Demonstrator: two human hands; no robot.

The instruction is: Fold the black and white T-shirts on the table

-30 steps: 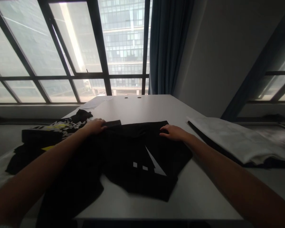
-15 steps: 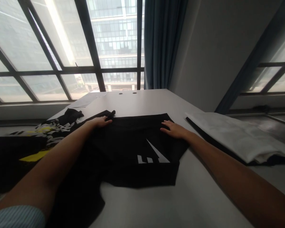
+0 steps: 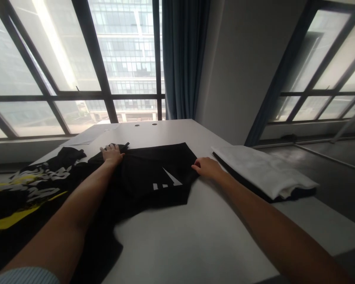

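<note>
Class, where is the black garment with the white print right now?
In the head view, the black garment lies just left of centre on the white table, between the spread left hand and the right hand, which touches its right edge.

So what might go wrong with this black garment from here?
The right hand pinches an edge of the black garment while the left hand rests on it, so uneven pulling could crease it. The patterned cloth lies close by on the left and might get dragged along. The right forearm passes near the folded white cloth and may knock it askew.
</note>
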